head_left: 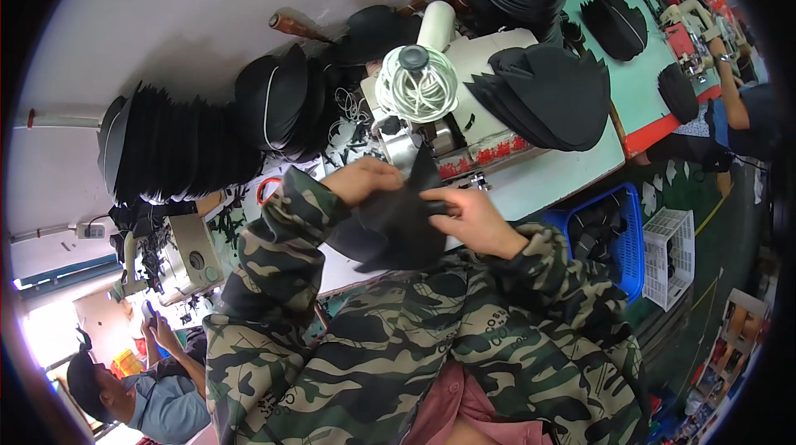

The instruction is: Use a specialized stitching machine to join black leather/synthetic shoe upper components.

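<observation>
A floppy black cut piece (396, 234) of sheet material, with curved edges and a pointed upper corner, is between my hands in front of the machine. My left hand (362, 179) has its fingers closed on the upper left edge. With thumb and forefinger, my right hand (476, 218) pinches the right edge. Just beyond the piece stands a white bench machine (507, 109) with a worn red strip and a metal working head (405, 149). A fanned stack of black pieces (554, 97) lies on top of the machine.
Tall stacks of black pieces (178, 142) and a tied bundle (282, 105) line the left of the bench. Coiled white cable (416, 84) hangs over the machine. A blue basket (632, 238) and white crate (668, 258) stand at right. Co-workers sit at lower left and far right.
</observation>
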Demonstrator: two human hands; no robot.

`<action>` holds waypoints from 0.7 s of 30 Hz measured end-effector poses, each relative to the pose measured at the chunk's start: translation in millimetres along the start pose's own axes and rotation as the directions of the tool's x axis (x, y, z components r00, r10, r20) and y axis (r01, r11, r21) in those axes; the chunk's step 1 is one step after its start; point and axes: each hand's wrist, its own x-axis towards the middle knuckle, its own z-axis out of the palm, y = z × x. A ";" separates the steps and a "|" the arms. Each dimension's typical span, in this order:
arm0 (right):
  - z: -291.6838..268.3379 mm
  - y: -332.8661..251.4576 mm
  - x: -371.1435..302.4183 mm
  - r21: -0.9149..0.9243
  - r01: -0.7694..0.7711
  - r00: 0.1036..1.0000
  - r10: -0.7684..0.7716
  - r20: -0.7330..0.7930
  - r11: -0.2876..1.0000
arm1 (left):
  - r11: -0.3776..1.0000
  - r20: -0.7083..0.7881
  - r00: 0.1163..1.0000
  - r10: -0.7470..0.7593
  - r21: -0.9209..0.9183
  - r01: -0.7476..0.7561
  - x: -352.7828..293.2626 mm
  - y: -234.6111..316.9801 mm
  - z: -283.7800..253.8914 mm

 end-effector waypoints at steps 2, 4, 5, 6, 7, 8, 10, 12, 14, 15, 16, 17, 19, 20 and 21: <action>20.6 -1.0 5.2 0.268 -0.057 0.994 0.030 0.103 0.962 | 0.996 -0.040 0.996 -0.076 0.040 0.078 0.3 -3.9 -18.8; 28.5 -6.5 13.8 0.322 -0.056 0.988 0.007 0.153 0.945 | 0.987 -0.139 0.984 -0.112 0.101 0.127 1.8 -15.9 -33.5; 29.3 -7.5 16.2 0.385 -0.076 0.987 0.014 0.161 0.920 | 0.986 -0.136 0.984 -0.116 0.099 0.130 2.0 -11.7 -33.1; 29.6 -9.0 16.7 0.445 -0.096 0.986 0.022 0.168 0.891 | 0.981 -0.140 0.978 -0.153 0.097 0.167 -1.5 0.9 -30.5; 30.2 -9.0 16.6 0.445 -0.099 0.986 0.028 0.164 0.890 | 0.975 -0.142 0.972 -0.188 0.095 0.202 -3.3 11.1 -27.7; 31.9 -10.0 19.5 0.434 -0.073 0.989 0.009 0.148 0.898 | 0.978 -0.149 0.971 -0.185 0.067 0.196 -5.5 15.8 -26.3; 33.5 -11.0 23.9 0.423 -0.049 0.991 -0.009 0.133 0.905 | 0.976 -0.153 0.971 -0.186 0.087 0.201 -1.5 17.5 -27.8; 35.7 -13.4 24.9 0.477 -0.043 0.992 -0.018 0.123 0.878 | 0.972 -0.152 0.970 -0.187 0.112 0.205 0.4 18.2 -32.9; 37.4 -12.9 26.1 0.471 -0.015 0.994 -0.035 0.099 0.882 | 0.966 -0.067 0.977 -0.203 0.150 0.211 3.3 19.6 -41.5; 38.1 -12.7 26.4 0.462 0.013 0.996 -0.054 0.076 0.887 | 0.965 -0.066 0.976 -0.208 0.152 0.216 6.8 20.4 -43.9; 33.7 -13.0 27.2 0.466 0.011 0.996 -0.052 0.075 0.885 | 0.945 -0.035 0.999 -0.016 0.325 0.027 10.7 22.1 -45.2; 20.4 -11.8 25.2 0.452 -0.049 0.997 0.015 0.078 0.891 | 0.863 0.038 0.985 0.169 0.477 -0.167 19.9 24.2 -45.5; -2.3 -11.6 24.1 0.444 -0.105 0.993 0.067 0.101 0.890 | 0.363 0.380 0.796 0.471 0.739 -0.567 36.9 10.6 -44.4; -23.8 -3.3 20.2 0.347 -0.094 0.993 0.064 0.097 0.933 | 0.633 0.054 0.856 0.515 0.650 -0.422 50.4 3.7 -10.9; -31.2 1.5 21.6 0.259 -0.075 0.992 0.045 0.120 0.963 | 0.850 -0.298 0.855 0.424 0.456 -0.263 46.2 -5.2 7.7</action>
